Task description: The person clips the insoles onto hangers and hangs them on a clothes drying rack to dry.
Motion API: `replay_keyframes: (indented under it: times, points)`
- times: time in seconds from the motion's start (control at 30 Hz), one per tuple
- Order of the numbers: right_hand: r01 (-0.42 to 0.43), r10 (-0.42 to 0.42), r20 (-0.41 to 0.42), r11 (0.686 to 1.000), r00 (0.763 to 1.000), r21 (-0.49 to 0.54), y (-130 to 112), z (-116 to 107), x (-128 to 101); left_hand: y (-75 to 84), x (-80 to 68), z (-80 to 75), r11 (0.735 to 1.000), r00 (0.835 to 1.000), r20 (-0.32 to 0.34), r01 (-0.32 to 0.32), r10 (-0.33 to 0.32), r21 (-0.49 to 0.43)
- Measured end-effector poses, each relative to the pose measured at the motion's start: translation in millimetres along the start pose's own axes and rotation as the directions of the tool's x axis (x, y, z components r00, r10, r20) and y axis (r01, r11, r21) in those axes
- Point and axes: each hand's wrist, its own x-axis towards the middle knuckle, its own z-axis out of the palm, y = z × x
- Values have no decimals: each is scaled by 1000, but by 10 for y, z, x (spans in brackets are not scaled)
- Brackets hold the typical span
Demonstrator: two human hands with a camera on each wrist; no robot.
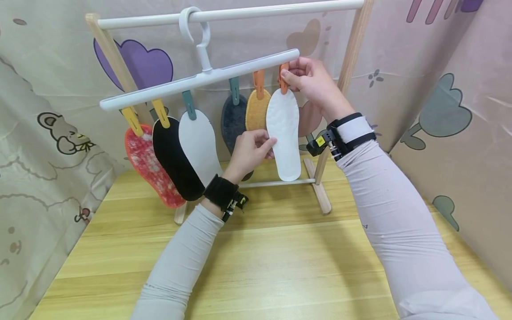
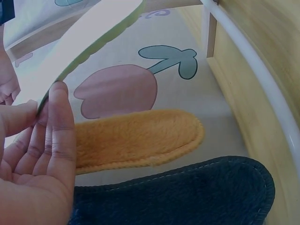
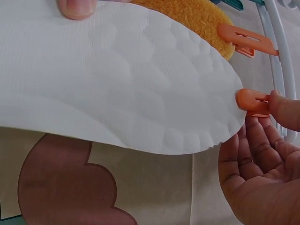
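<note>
Pale wooden worktop (image 1: 280, 266) fills the lower frame. Just beyond it, at centre, the left hand (image 1: 250, 151) pinches the side edge of the white insole (image 1: 284, 133) between thumb and fingers. Above, at upper centre, the right hand (image 1: 310, 80) squeezes the orange clip (image 1: 284, 78) biting the insole's top. The insole looks light, thin and bendy, likely to flop; gripping near mid-edge seems sound. Farther back, 5 other insoles hang from the white hanger bar (image 1: 168, 86).

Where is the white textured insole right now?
In the head view the white textured insole hangs rightmost on the hanger, beside the mustard insole, with the right hand pinching its orange clip.
</note>
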Motion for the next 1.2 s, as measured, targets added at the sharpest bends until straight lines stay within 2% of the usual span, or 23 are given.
replay_keyframes:
  times: [0.43,0.77,1.2]
  points:
    - [-1,1,2,1000,1000,-24,13,24,-4,6,15,-20,1000,1000,-17,-18,18,-9]
    - [-14,15,5,999,1000,-36,30,37,17,-9,24,-32,1000,1000,-7,14,-14,-13]
    - [-18,19,15,999,1000,-39,41,61,5,-37,10,-22,999,1000,2,25,-25,-23]
